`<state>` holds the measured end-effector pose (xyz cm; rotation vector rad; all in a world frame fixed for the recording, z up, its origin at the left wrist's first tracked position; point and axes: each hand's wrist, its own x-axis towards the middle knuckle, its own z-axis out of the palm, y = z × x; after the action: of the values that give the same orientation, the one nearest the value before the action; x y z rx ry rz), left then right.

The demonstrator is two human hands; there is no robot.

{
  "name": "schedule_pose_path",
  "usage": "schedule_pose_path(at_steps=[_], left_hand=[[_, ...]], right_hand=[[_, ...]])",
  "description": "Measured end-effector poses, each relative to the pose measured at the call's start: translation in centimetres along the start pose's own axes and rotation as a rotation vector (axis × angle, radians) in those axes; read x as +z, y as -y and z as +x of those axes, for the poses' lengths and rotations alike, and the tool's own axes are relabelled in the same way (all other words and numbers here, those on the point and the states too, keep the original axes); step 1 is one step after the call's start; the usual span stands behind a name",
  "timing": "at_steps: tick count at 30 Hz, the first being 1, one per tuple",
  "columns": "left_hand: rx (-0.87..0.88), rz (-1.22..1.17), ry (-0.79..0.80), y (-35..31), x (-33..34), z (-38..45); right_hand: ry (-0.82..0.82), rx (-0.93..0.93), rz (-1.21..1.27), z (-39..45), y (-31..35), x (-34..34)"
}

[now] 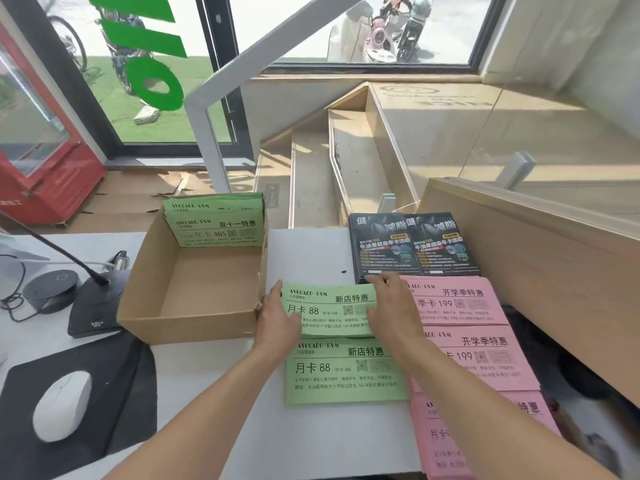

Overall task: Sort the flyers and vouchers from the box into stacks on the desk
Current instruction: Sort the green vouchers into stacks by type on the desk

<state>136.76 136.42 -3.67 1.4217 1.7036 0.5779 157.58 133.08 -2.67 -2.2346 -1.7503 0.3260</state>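
Both hands on the upper green stack [329,308], just right of the box [194,289] on the desk [304,251]. Left hand [278,315] at the stack's left edge, fingers fairly straight and laid along the paper, thumb seemingly on top; right hand [393,308] flat over the right end, fingers spread narrowly, pressing down, no pinch visible. Probably squaring the stack. To do it well: press in evenly from both short edges, keep the palms low so sheets don't fan, then nudge the near edge parallel to the lower green stack [346,370] without overlapping it. Worth minding the pink stacks [460,306] touching on the right, since a sideways push could ride over them, and the black flyers [414,244] just beyond the right fingertips. More green vouchers [216,220] leaning against the box's far wall, marked differently, so likely due a separate stack; free desk behind the green stacks looks the natural spot. Mouse [62,405] and microphone base [95,306] well apart on the left, no obstacle.
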Motion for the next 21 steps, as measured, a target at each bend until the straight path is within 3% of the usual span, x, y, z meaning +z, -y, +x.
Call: schedule_pose_path(at_steps=[2,5,8,14,18,21], left_hand=[[-0.036,-0.004,0.047,0.6,0.0,-0.2],[-0.059,-0.043,0.085,1.0,0.2,-0.3],[-0.09,-0.1,0.092,0.7,0.2,-0.4],[-0.074,-0.11,0.133,0.0,0.8,-0.6],[-0.04,-0.062,0.146,0.4,1.0,-0.6],[0.111,0.106,0.1,1.0,1.1,-1.1]], right_hand=[[-0.032,-0.097,-0.08,-0.9,0.3,0.4],[0.077,-0.179,-0.062,-2.4,1.1,1.1],[0.177,-0.157,-0.07,-3.4,1.0,1.9],[0.189,-0.129,-0.084,-4.1,0.6,2.1],[0.178,-0.128,-0.071,-4.4,0.6,2.0],[0.125,-0.141,-0.057,-4.2,0.9,2.1]])
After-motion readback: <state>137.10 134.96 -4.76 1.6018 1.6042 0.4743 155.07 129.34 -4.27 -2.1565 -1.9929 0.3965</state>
